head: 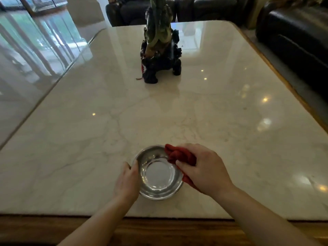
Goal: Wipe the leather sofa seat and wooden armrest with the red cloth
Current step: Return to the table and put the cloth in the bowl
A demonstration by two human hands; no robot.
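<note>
A shiny steel bowl [156, 190] stands on the marble table near its front edge. My left hand [126, 181] grips the bowl's left rim. My right hand [204, 169] holds the bunched red cloth [179, 155] over the bowl's right rim. Part of the cloth hangs below my palm. A black leather sofa [292, 41] stands to the right of the table, and another black leather sofa [204, 8] lies beyond the far edge. No wooden armrest is clearly visible.
The white marble tabletop [124, 121] has a wooden border [159, 229] along the front. A dark carved ornament [160, 55] with a plant stands in the far middle. Glossy floor [35, 59] lies to the left.
</note>
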